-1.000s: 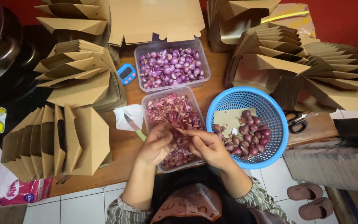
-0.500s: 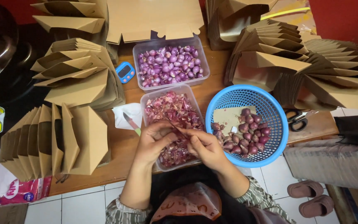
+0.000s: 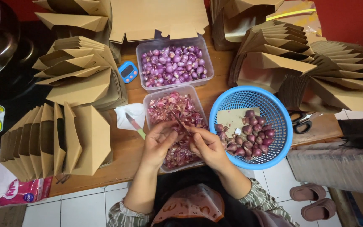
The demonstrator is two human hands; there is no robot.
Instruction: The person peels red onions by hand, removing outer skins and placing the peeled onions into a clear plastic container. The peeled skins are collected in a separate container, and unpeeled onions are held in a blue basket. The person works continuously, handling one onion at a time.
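Both hands are together over the peel tub (image 3: 154,101). The left hand (image 3: 158,143) is pinched on what's probably a shallot, mostly hidden by the fingers, while the right hand (image 3: 209,147) grips a small knife (image 3: 180,123) with the blade angled up over the skins. Just right is a blue basket (image 3: 248,94) with unpeeled shallots (image 3: 248,138). A green knife (image 3: 134,125) lies on a tissue to the left. Farther back sits a tub of peeled shallots (image 3: 173,65), with folded cardboard boxes (image 3: 55,141) all over the tabletop (image 3: 122,155).

Bare hands (image 3: 158,141), patterned grey-green sleeves pushed up the forearms, dark top, pinkish printed cloth at the chest.
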